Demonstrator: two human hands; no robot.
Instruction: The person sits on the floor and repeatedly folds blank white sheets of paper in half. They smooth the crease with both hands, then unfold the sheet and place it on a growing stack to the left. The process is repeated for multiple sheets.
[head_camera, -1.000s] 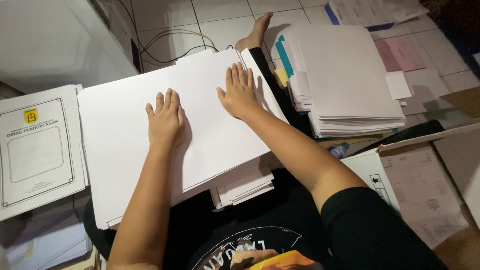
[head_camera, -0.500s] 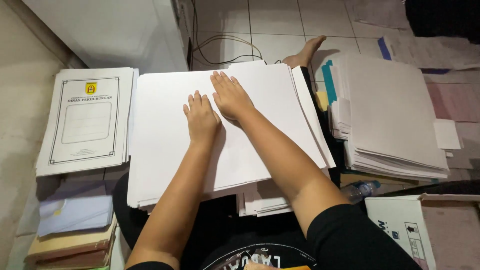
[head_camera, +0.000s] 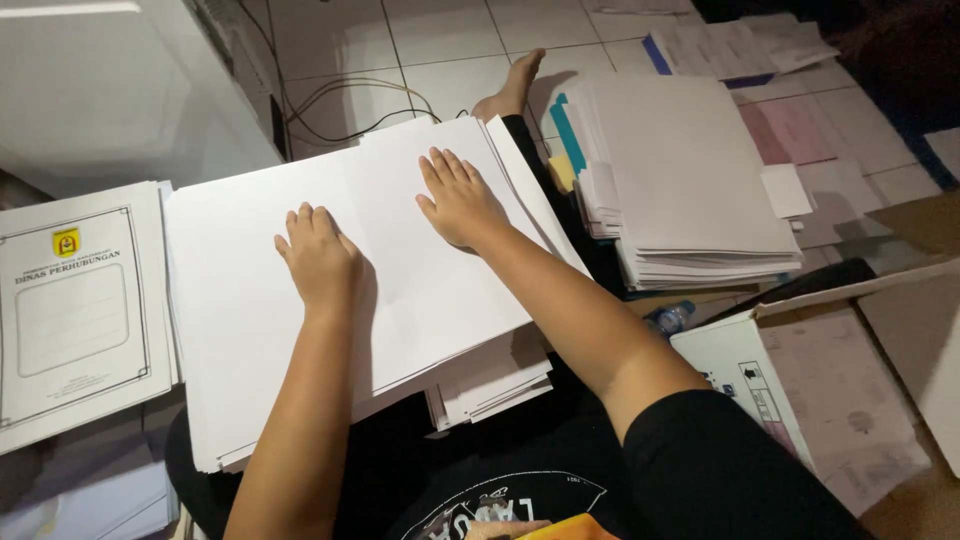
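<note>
Nearest the camera, at six o'clock, is the black printed shirt (head_camera: 500, 490) of the seated person, with both bare forearms reaching up and away. The left hand (head_camera: 320, 258) lies palm down, fingers straight and close together, gripping nothing, on the near-left part of the large stack of white paper sheets (head_camera: 240, 330) resting across the lap. The right hand (head_camera: 458, 203), towards one o'clock of the left, is likewise flat with fingers slightly spread, pressing the top sheet without grasping it. A smaller bundle of white sheets (head_camera: 490, 380) pokes out from under the stack at five o'clock.

To smooth or square such a stack well, I judge the palms should press evenly and slide outward together, so the top sheet does not buckle or skew.

At nine o'clock sits a white bordered cover sheet with a small yellow emblem (head_camera: 75, 310). At three o'clock an open white cardboard box (head_camera: 745, 365) stands, with what seems to be a clear plastic bottle (head_camera: 668, 319) beside it, partly hidden. Farther, at two o'clock, is a tall pile of white papers with teal edges (head_camera: 690, 170); a bare foot (head_camera: 512, 82) and dark cables (head_camera: 350, 110) lie on the white tiled floor (head_camera: 440, 40) at twelve.
</note>
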